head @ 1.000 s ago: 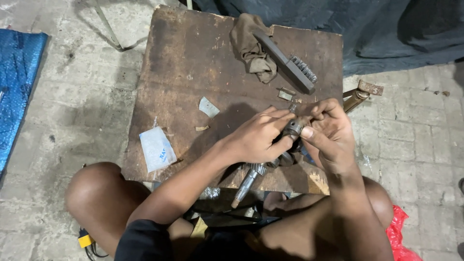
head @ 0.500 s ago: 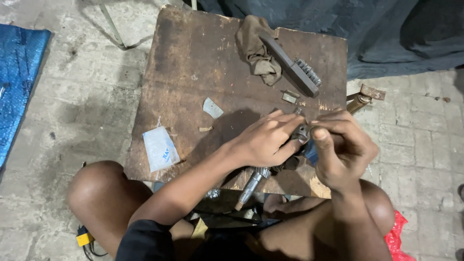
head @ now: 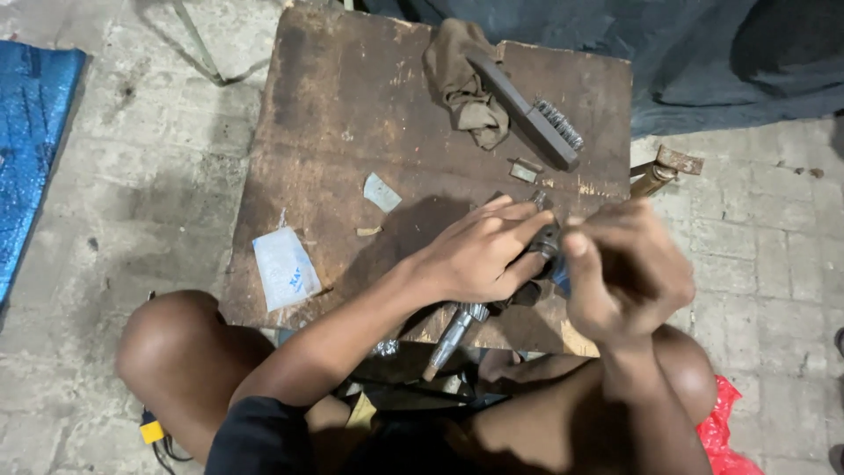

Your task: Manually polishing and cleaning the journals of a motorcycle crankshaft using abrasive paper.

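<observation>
While we clamp the metal tool [head: 457, 330] w/ left hand [head: 479, 255] | right hand [head: 629, 273] pinches its tip | keep tool braced on tabletop [head: 352, 132]

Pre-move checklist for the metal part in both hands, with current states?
1. Left hand gripping the metal shaft part: ok.
2. Right hand on the part's upper end: ok, though the contact is blurred.
3. Part over the wooden board: ok; its lower end overhangs the near edge.
4. Wire brush and rag apart from the hands: ok.
5. Small fastener seated: cannot tell.
</observation>
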